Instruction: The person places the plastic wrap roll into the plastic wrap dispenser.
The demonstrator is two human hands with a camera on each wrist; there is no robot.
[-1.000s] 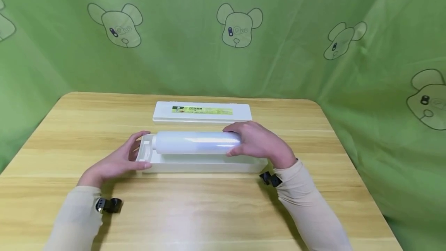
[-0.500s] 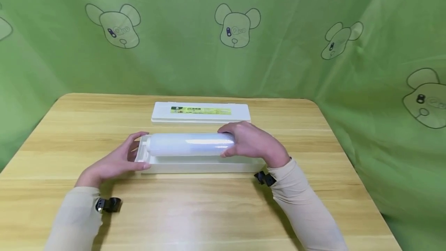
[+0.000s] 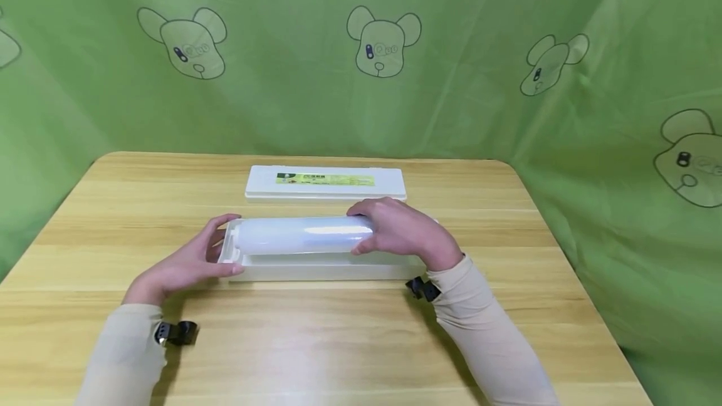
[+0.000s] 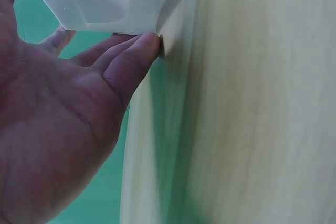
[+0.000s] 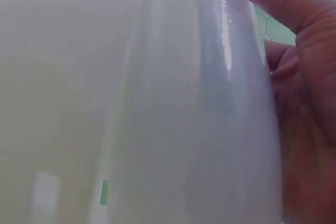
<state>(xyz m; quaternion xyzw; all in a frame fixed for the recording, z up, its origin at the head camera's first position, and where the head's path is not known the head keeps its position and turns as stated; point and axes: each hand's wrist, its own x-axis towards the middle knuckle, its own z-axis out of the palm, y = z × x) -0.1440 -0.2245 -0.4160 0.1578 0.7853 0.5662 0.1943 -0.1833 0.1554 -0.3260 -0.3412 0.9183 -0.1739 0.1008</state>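
A thick roll of cling film (image 3: 299, 235) lies lengthwise over a long white open box (image 3: 333, 272). Its left end sits lower, down at the box's left end, while the right end is tilted up. My right hand (image 3: 403, 230) grips the roll near its right end, thumb in front and fingers behind. In the right wrist view the glossy film (image 5: 194, 108) fills the middle, with the hand along its right side. My left hand (image 3: 188, 262) holds the box's left end between thumb and fingers. The left wrist view shows fingertips at the box's end wall (image 4: 105, 11).
A white lid (image 3: 327, 190) with a yellow-green label lies on the wooden table (image 3: 316, 343) behind the box. Green curtain (image 3: 282, 105) with printed bear heads hangs close behind the table and along its sides.
The roll has moved left and its left end has come down into the box's left end, my right hand travelling with it. My left hand keeps its hold.
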